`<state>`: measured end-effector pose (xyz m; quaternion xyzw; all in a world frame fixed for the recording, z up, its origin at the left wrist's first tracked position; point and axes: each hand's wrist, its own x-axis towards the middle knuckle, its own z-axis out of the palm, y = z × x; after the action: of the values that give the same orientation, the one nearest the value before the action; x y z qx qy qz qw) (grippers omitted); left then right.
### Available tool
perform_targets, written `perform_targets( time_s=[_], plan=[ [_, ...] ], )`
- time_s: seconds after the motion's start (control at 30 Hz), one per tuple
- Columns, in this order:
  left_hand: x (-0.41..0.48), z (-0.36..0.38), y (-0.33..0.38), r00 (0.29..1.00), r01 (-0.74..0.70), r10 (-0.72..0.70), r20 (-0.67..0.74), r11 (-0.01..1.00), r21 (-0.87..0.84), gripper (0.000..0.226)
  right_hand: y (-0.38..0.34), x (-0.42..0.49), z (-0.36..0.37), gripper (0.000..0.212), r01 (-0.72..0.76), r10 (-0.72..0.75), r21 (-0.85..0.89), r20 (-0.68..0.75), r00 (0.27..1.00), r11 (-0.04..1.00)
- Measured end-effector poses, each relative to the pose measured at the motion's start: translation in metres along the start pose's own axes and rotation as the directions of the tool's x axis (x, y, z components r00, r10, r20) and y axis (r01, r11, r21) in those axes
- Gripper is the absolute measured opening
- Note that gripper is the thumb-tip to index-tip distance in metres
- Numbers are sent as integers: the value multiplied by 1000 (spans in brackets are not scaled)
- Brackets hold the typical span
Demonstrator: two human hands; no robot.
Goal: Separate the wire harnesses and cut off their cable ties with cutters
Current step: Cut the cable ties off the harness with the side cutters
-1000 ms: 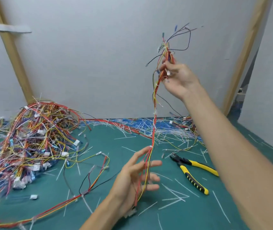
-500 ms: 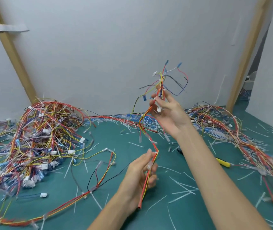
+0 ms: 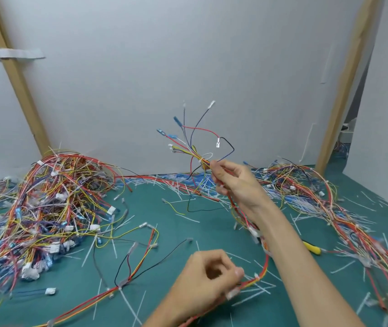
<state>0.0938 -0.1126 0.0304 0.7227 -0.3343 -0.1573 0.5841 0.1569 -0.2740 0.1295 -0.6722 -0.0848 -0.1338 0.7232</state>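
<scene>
right hand (image 3: 235,182) is up over the green mat (image 3: 211,234), thumb and fingers pinching the wire harness (image 3: 264,265) just below its fanned end of thin red, black, blue and yellow wires with small clear and blue terminals. harness loops down under the right forearm to the left hand (image 3: 209,277), whose curled fingers grip its lower run beside a white cable tie (image 3: 256,277). the cutters (image 3: 312,249) show only a yellow handle tip behind the forearm.
</scene>
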Motion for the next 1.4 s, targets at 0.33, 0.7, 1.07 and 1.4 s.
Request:
perform_targets(
  time_s=[0.33, 0.7, 1.07, 1.4],
  plan=[
    [6, -24, 9, 789, -231, 388, -476, 906, 355, 11, -6, -6, -7, 3, 39, -26, -215, 63, 998, 976],
    [60, -79, 57, 753, -157, -76, -653, 944, -290, 16, -3, -6, 18, 20, 310, -308, -726, 142, 941, 614],
    [89, -92, 42, 826, -74, 78, -559, 997, 30, 9, 7, -1, 11, 11, -47, -90, -441, -285, 954, 896],
    [99, -89, 48, 850, -96, -232, -473, 815, -572, 10, 13, 0, -3, 7, -30, -13, -186, -222, 975, 982]
  ],
)
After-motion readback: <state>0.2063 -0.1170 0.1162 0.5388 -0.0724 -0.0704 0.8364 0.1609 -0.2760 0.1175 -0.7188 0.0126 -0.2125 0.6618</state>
